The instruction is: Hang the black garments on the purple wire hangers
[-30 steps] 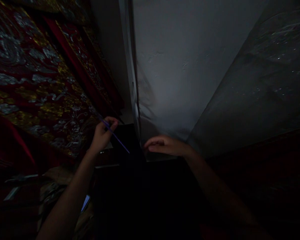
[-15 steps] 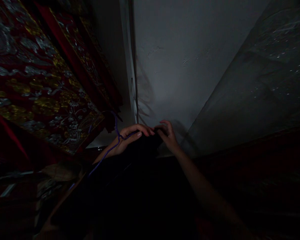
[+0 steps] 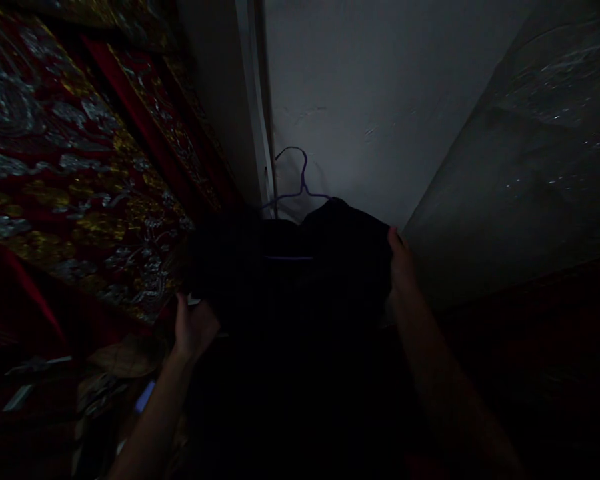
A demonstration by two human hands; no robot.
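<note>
A black garment (image 3: pixel 330 253) hangs on a thin purple wire hanger (image 3: pixel 300 180), held up in front of me in a very dark room. The hanger's hook sticks up above the collar against the pale wall. My left hand (image 3: pixel 194 327) grips the garment's lower left edge, thumb up. At the garment's right shoulder, my right hand (image 3: pixel 401 257) is closed on the cloth. Most of the garment melts into shadow below.
Red cloths with gold and silver embroidery (image 3: pixel 70 167) hang along the left. A white door frame or pipe (image 3: pixel 255 113) runs up the pale wall (image 3: pixel 380 100). A grey sheeted surface (image 3: pixel 530 167) slopes on the right. Dim clutter (image 3: pixel 120 360) lies low left.
The garment now sits on the purple hanger and has been lifted up before the wall. My hands have moved apart, from the middle to the garment's left and right sides.
</note>
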